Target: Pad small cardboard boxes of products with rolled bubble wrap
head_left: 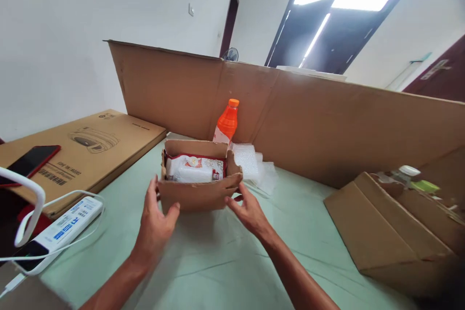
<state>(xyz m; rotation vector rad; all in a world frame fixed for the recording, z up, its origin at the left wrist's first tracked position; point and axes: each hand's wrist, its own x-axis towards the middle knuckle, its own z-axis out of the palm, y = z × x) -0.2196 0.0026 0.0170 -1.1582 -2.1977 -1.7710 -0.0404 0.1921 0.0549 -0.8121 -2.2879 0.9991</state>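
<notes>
the left hand (157, 225) and right hand (250, 209) hold a still open brown cardboard box (198, 197), a white plastic packet (191, 169) already inside it.

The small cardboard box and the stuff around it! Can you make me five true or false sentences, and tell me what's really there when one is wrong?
1. The left hand and the right hand are at opposite ends of the small box. True.
2. The small box is closed on top. False: it is open, and a white packet shows inside.
3. The orange bottle is behind the small box. True.
4. The phone is inside the small box. False: it lies on the big flat carton.
5. The big flat carton has a drawing printed on it. True.
</notes>
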